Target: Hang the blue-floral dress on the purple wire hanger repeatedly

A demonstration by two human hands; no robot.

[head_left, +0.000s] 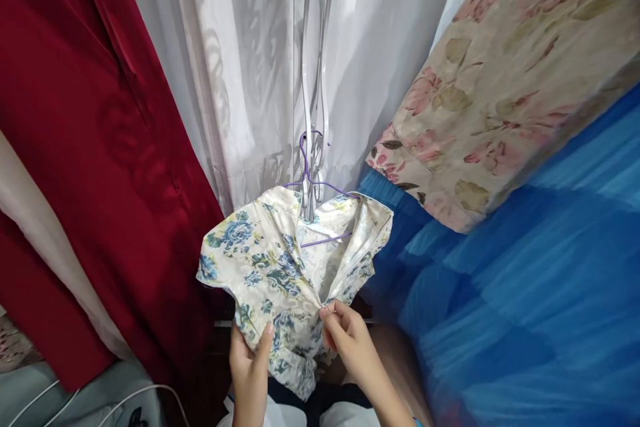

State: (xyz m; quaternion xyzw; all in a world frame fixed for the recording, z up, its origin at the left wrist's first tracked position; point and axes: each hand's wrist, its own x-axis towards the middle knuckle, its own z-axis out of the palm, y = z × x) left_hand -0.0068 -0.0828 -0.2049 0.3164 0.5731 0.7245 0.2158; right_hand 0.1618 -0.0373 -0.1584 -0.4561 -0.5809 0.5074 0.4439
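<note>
The fingers (331,311) of our right hand (353,341) pinch the front edge of the floral blouse (265,267) narrowly, just where the open neckline ends; our left hand (250,367) holds its lower side, thumb in front. We'd do well to keep that side steady and lightly taut, so the pinched edge lies flat without dragging. The blouse hangs at lower centre of the frame on a purple hanger (305,175), hooked at white metalwork (324,87), before a white curtain (250,47).
</note>
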